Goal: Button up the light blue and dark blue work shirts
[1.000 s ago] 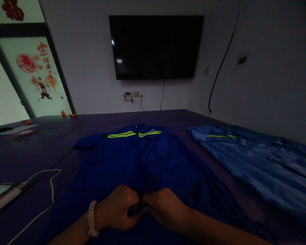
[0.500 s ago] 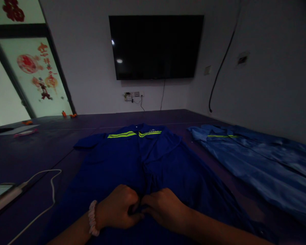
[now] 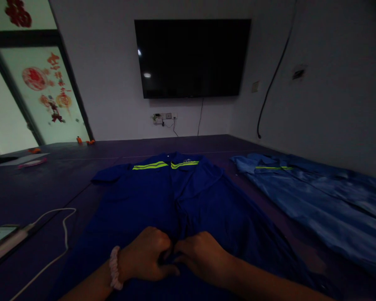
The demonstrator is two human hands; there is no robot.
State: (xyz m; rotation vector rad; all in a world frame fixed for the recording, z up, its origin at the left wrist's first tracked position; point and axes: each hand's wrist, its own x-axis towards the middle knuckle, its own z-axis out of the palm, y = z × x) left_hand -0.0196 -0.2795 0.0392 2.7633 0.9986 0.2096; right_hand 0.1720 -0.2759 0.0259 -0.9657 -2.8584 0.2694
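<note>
A dark blue work shirt (image 3: 163,196) with yellow-green reflective stripes lies flat on the dark purple surface (image 3: 56,179), collar away from me. My left hand (image 3: 146,255), with a pale bead bracelet on the wrist, and my right hand (image 3: 200,255) meet at the shirt's front opening near its lower edge. Both hands are closed, pinching the fabric where the two front panels join. What sits between the fingertips is too dark to make out.
A lighter blue garment (image 3: 310,196) with a reflective stripe lies to the right. A phone (image 3: 0,236) with a white cable (image 3: 58,225) rests at the left edge. A wall-mounted television (image 3: 191,58) hangs ahead, and a glass door (image 3: 34,96) with red decorations stands at left.
Nothing of note has moved; both hands stay pinched together at the shirt's front, with only slight finger shifts.
</note>
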